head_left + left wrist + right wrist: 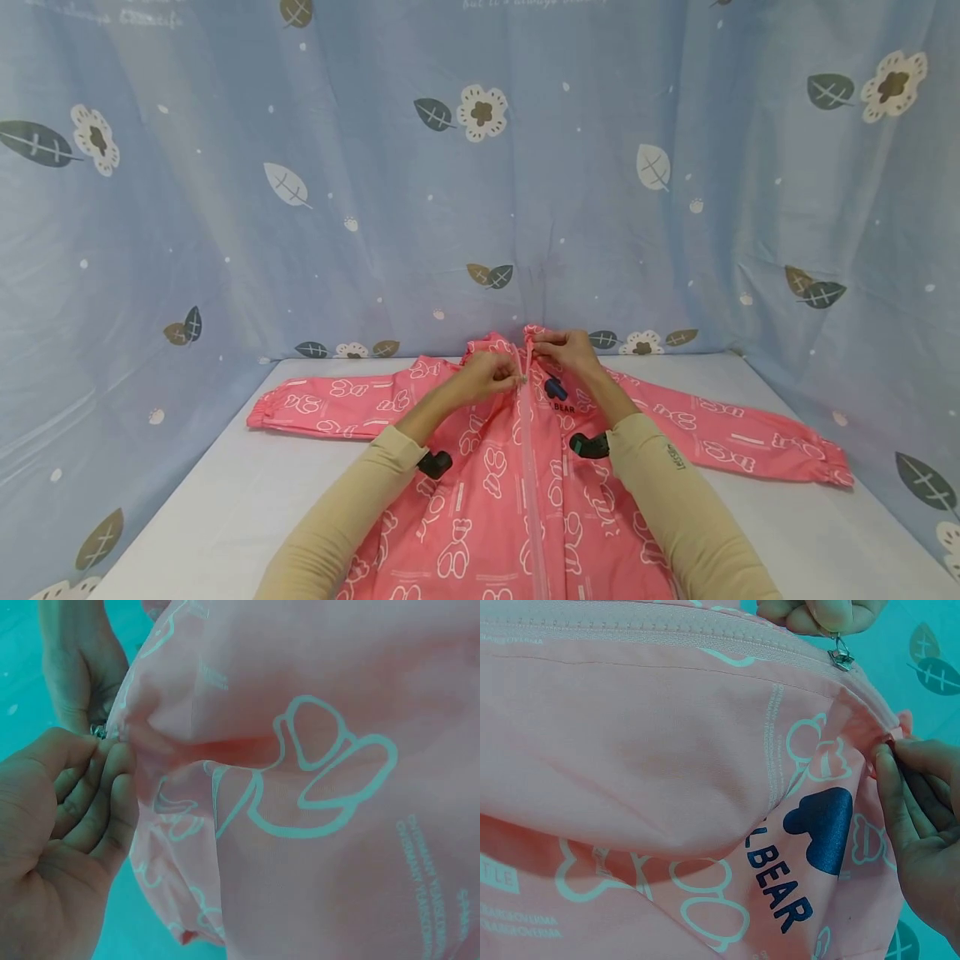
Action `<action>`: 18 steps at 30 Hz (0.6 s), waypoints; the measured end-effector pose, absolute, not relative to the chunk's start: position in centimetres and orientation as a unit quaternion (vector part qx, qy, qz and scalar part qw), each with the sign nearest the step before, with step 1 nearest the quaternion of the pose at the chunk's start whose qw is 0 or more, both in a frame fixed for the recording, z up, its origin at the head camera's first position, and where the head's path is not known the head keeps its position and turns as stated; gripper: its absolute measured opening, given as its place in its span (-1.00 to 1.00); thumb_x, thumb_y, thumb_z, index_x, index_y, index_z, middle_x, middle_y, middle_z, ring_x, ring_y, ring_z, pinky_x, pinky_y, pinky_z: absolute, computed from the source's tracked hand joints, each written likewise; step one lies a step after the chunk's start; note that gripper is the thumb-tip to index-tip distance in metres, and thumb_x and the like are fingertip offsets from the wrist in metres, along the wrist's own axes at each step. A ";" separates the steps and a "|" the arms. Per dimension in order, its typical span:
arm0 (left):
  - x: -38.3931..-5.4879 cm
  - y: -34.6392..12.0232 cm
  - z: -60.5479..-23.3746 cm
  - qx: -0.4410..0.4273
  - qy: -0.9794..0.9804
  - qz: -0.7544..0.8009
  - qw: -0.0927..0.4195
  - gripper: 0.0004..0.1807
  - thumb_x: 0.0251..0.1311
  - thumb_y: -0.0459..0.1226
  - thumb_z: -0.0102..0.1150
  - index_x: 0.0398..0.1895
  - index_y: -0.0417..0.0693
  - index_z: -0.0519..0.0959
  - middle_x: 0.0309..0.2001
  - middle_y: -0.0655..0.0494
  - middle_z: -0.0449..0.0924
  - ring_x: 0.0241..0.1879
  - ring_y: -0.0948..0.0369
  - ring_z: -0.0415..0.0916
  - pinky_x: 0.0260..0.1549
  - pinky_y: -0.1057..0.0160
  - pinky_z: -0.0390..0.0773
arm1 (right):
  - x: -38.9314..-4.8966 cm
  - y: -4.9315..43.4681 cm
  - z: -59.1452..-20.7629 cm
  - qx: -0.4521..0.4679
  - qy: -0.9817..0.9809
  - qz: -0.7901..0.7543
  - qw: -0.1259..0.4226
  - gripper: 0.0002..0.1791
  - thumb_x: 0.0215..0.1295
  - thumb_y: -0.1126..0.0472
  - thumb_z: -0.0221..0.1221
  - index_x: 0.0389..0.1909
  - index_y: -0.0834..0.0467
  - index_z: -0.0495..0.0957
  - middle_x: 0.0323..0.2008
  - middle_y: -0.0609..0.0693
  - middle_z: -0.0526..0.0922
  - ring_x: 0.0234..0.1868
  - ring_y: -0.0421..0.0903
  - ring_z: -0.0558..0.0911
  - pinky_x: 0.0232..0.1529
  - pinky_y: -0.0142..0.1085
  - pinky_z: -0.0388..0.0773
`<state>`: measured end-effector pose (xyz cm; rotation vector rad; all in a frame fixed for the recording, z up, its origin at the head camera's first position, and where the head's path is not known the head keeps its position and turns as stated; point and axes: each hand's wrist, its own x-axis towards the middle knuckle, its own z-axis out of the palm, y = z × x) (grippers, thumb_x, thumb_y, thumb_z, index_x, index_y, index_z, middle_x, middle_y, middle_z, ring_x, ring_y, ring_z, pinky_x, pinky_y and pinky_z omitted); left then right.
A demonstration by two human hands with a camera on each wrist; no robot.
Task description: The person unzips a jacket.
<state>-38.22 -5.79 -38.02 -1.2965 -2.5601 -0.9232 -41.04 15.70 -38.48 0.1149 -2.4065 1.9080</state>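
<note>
A pink jacket [480, 500] with white bear outlines lies front up, its sleeves spread to both sides. My left hand [489, 375] pinches the metal zipper pull [841, 657] near the top of the front zipper. Below the slider the zipper teeth [667, 630] are joined. My right hand [568, 350] pinches the jacket's edge by the collar, just above the slider, as the right wrist view shows. A dark blue bear print [821, 829] with lettering sits on the chest below that hand. In the left wrist view the left hand [67, 817] partly covers the pull.
The jacket rests on a white table [202, 500]. Behind and beside it hangs a blue curtain [420, 200] with leaf and flower prints, close to the table's back edge. A dark wrist camera [435, 464] is on the left wrist, another [589, 446] on the right.
</note>
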 end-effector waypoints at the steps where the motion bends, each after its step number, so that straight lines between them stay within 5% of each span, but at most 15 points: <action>1: -38.2 -5.8 -38.0 -0.433 -0.845 -0.305 0.064 -0.90 0.27 -0.29 0.22 -0.38 -0.10 0.64 -0.51 0.10 0.66 -0.52 0.46 0.45 -0.50 0.50 0.46 | -41.0 15.7 -38.5 0.039 -0.783 0.620 0.035 -0.68 0.26 0.25 0.28 0.01 0.30 0.65 -0.13 0.20 0.75 -0.29 -0.15 0.76 -0.13 -0.23 0.69; 18: -37.9 -5.5 -38.3 -0.429 -0.846 -0.311 0.053 -0.93 0.24 -0.34 0.20 -0.34 -0.13 0.66 -0.46 0.08 0.70 -0.48 0.48 0.50 -0.44 0.52 0.49 | -41.1 16.1 -38.5 0.051 -0.786 0.615 0.041 -0.67 0.27 0.26 0.27 0.01 0.32 0.64 -0.11 0.23 0.74 -0.34 -0.23 0.75 -0.15 -0.27 0.69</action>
